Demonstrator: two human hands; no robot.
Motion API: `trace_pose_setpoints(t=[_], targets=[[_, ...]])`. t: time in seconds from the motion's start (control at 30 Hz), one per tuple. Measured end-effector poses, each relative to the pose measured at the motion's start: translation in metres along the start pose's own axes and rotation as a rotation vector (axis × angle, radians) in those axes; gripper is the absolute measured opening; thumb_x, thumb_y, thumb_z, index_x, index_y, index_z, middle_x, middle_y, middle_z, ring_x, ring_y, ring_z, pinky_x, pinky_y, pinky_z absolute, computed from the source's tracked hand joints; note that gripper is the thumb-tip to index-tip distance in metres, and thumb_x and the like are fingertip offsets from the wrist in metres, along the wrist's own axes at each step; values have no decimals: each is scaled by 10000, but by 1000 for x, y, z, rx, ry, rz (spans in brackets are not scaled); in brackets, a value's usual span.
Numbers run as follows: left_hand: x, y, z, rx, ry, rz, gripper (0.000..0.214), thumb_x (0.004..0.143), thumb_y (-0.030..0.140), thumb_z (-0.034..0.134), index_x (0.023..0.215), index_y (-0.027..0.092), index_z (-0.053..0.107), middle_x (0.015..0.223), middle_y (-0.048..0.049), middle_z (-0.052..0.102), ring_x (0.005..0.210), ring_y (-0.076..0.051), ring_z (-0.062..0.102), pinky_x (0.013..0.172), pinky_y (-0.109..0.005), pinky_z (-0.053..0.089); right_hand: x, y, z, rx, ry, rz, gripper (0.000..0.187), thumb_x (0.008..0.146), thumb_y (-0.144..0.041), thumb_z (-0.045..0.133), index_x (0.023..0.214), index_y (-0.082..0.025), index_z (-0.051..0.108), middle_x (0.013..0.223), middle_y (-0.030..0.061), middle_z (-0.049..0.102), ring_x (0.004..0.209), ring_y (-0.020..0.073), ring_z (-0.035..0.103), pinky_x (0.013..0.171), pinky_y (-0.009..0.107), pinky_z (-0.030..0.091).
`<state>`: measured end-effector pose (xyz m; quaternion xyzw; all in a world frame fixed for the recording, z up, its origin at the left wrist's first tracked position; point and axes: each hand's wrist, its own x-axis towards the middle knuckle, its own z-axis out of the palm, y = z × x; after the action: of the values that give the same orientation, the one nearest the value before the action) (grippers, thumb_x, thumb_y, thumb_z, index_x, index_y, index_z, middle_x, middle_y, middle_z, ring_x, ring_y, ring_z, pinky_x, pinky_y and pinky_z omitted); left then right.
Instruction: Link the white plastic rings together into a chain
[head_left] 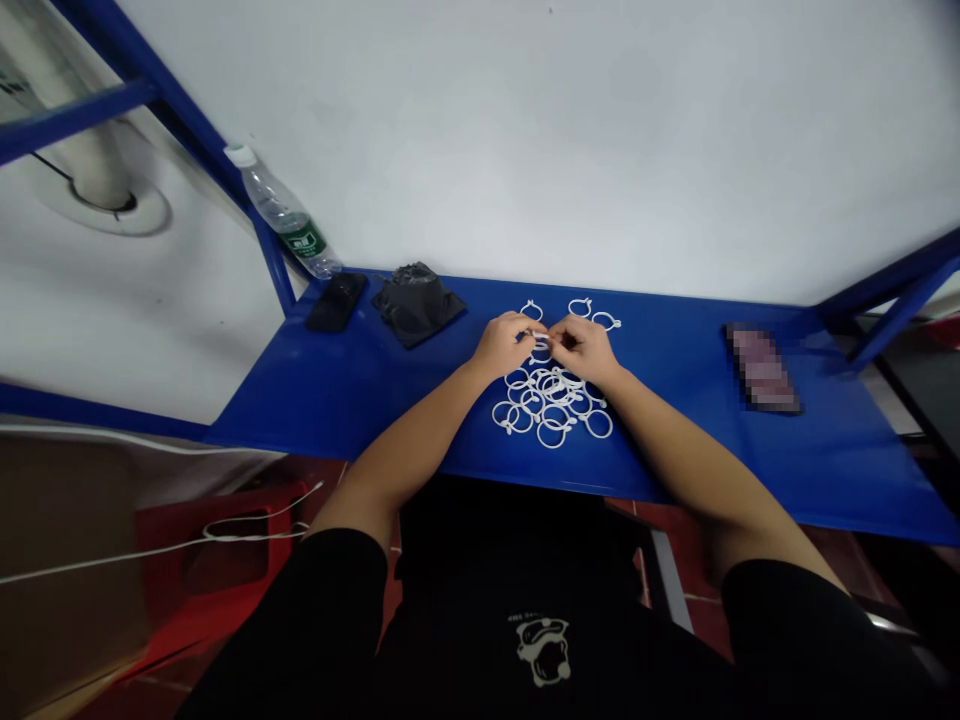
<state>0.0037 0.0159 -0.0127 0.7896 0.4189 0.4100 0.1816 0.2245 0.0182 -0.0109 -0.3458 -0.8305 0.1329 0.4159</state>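
In the head view, the left hand [504, 345] and right hand [583, 347] meet above the blue table [360, 390], fingertips pinched narrowly on a small white piece [540, 335], probably a ring seen edge-on. The step in hand appears to be working this piece; the next move seems to call for a light, steady two-handed pinch. Below lie overlapping white rings [556, 390], thin, smooth, seemingly plastic, with small tabs. Left of them sits a crumpled black bag [418, 308]; a clear bottle [289, 220] leans beyond.
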Motion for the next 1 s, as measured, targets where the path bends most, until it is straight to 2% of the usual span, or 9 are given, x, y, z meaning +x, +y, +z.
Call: trace_pose_setpoints(t=[0.07,0.13,0.33,0.4,0.5,0.6,0.77,0.9,1.0], targets=[[-1,1,-2,22,2,11,488,929,11,666,1338,248,788,1295,-62,829,1139,-228,755,1086,-432,604,0,7,-4,-48,83,33,125,969,-325,679,901,-244,746,764,21,699,661,188,600,665,345,506],[-1,1,-3,74,-33,-1,536,934,47,712,1430,249,742,1431,-78,778,1255,-256,721,1162,-472,561,-1,17,-9,-107,149,80,127,980,-345,687,925,-250,751,757,20,686,675,200,602,680,359,512],[-3,-1,-3,271,-237,-149,139,968,230,800,1093,259,852,1431,-72,766,1383,-352,633,1224,-600,434,-2,42,-13,-211,166,158,141,956,-364,725,990,-237,773,818,46,705,727,229,633,712,387,531],[-4,2,-1,283,-249,-159,82,975,213,779,954,258,845,1392,-55,777,1353,-335,640,1226,-586,413,-2,40,-12,-184,131,129,147,973,-357,711,1017,-236,782,837,52,717,734,231,643,716,390,539],[-5,6,0,293,-238,-160,148,967,177,760,851,251,813,1317,-37,797,1274,-306,658,1219,-558,394,-3,29,-11,-112,31,26,158,1002,-357,685,1049,-243,783,891,64,752,773,237,672,741,397,556],[-3,8,-2,303,-229,-179,131,999,212,739,911,256,825,1272,-48,806,1228,-307,664,1182,-546,405,-3,16,-10,-50,-92,-58,183,1005,-387,696,1073,-244,787,973,76,790,810,234,696,761,396,568],[4,5,-18,357,-205,-264,174,1060,286,679,1094,266,849,1196,-83,809,1190,-327,678,1088,-516,454,-1,6,-9,33,-320,-91,191,1001,-394,711,1073,-245,806,965,55,801,834,218,720,748,365,561],[6,5,-30,390,-293,-257,172,985,251,739,1102,274,862,1224,-77,812,1192,-336,679,1080,-516,461,1,11,-10,16,-362,-40,202,968,-436,775,1001,-238,794,931,56,772,828,220,712,728,355,534],[3,7,-28,391,-339,-210,172,964,259,748,1090,278,865,1268,-67,808,1188,-334,677,1089,-524,450,1,15,-10,-25,-377,-18,215,950,-437,804,882,-241,749,843,39,726,753,209,665,683,347,481]])
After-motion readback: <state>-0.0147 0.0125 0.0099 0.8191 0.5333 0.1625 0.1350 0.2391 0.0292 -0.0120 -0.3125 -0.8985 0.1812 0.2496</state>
